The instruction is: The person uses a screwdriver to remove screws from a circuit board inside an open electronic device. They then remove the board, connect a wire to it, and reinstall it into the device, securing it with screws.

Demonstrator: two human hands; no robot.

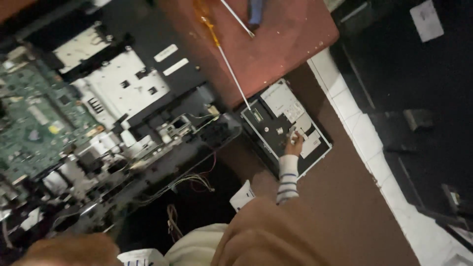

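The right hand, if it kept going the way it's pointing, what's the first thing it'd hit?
Probably the small metal part on the flat black unit beneath the right hand; beyond that, the screwdriver shaft. Depth is unclear.

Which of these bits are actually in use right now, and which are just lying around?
In use:
- right hand, fingertips resting on the black drive unit
- black drive unit

Lying about:
- long screwdriver with orange handle
- second screwdriver with blue handle
- opened chassis with green circuit board
- loose wires
- white paper slip
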